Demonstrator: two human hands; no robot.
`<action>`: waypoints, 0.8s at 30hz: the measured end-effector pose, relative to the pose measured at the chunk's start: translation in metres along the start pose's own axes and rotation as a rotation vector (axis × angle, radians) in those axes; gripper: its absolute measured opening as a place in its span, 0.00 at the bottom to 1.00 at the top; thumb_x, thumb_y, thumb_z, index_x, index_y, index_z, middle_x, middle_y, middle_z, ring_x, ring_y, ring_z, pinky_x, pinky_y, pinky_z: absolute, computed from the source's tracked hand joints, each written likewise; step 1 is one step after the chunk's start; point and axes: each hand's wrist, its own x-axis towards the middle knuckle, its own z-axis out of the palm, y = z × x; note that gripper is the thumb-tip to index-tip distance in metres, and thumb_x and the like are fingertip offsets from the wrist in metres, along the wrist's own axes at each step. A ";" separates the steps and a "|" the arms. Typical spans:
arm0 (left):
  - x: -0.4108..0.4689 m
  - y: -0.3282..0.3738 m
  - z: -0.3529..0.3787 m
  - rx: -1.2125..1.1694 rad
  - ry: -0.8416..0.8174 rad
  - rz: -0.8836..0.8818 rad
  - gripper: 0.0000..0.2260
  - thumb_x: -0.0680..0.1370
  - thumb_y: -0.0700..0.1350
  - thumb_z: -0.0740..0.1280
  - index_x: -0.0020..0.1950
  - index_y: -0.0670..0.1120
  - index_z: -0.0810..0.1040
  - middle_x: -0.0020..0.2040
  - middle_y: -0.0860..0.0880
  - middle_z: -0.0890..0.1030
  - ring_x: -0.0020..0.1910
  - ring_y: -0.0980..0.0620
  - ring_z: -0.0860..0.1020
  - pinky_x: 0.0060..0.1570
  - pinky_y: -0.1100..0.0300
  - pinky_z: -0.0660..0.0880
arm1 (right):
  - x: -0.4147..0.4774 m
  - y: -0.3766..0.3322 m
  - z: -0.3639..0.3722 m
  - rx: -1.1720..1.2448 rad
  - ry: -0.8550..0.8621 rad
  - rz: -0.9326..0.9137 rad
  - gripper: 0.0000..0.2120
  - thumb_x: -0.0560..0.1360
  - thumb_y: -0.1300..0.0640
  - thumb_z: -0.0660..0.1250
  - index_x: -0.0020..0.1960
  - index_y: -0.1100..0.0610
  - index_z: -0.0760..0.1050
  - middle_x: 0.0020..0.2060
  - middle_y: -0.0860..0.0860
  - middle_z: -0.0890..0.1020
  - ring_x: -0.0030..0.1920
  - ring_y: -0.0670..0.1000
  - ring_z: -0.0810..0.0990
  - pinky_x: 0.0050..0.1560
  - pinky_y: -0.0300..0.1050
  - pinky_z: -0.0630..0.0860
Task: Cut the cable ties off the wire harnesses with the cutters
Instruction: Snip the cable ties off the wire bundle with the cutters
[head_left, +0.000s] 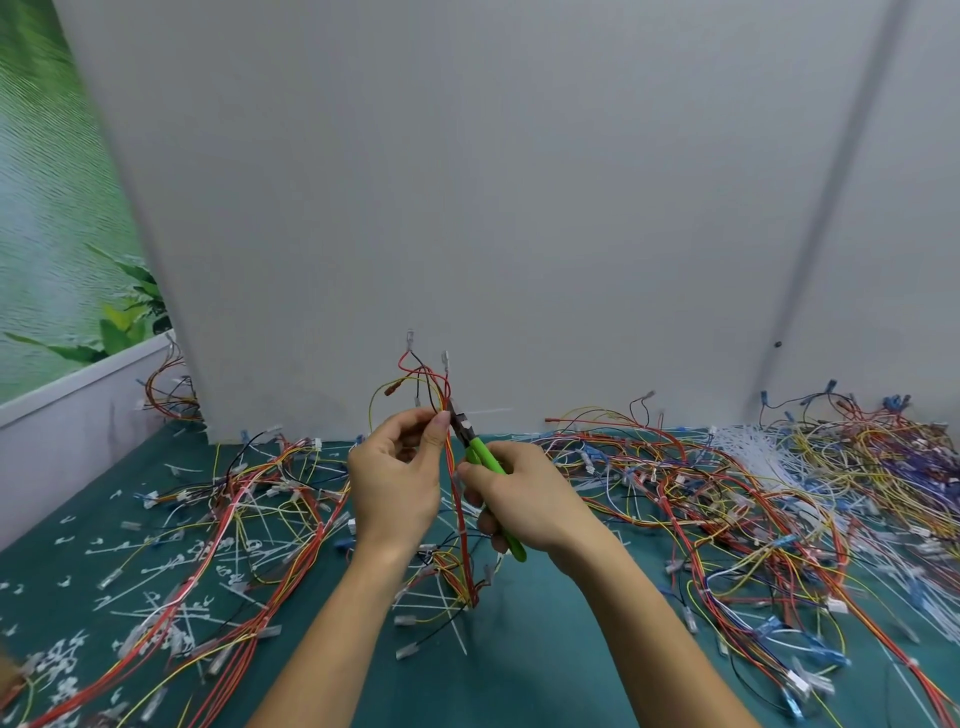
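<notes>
Your right grip (524, 499) is curled round the green handles of the cutters (482, 453). Their dark head points up and to the left, against the wire harness (459, 519), right where a white cable tie (488, 413) sticks its tail out to the right. Whether the blades have closed on the tie cannot be told. Your left grip (397, 478) pinches that same harness between thumb and fingertips, level with the cutter head, and holds it upright. Its loose wire ends fan out above your fingers, and its lower end reaches down to the green bench (524, 660) between your forearms. Snipped tie pieces (156, 597) litter the bench to your left among loose harnesses (260, 499). A thicker tangled pile (753, 519) lies to your right. A grey wall panel (467, 208) stands behind.
</notes>
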 end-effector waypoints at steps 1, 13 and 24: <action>0.000 0.000 0.000 0.000 -0.005 -0.004 0.05 0.76 0.48 0.74 0.47 0.59 0.82 0.43 0.64 0.85 0.45 0.62 0.83 0.41 0.71 0.77 | 0.000 -0.001 0.000 0.013 -0.007 0.003 0.08 0.82 0.54 0.64 0.51 0.59 0.77 0.39 0.54 0.77 0.32 0.51 0.76 0.29 0.45 0.77; 0.000 -0.003 -0.001 0.028 -0.032 0.010 0.03 0.77 0.50 0.74 0.47 0.58 0.82 0.43 0.62 0.85 0.43 0.61 0.83 0.40 0.70 0.77 | -0.001 0.000 0.001 -0.018 0.011 0.000 0.08 0.83 0.54 0.63 0.48 0.57 0.75 0.38 0.54 0.75 0.28 0.49 0.74 0.28 0.43 0.74; 0.001 -0.006 -0.001 0.000 -0.045 -0.012 0.03 0.77 0.51 0.73 0.48 0.57 0.81 0.43 0.60 0.85 0.44 0.59 0.83 0.41 0.70 0.77 | 0.001 0.001 0.001 0.022 -0.036 0.012 0.09 0.83 0.50 0.65 0.53 0.56 0.76 0.44 0.55 0.80 0.35 0.48 0.82 0.37 0.49 0.84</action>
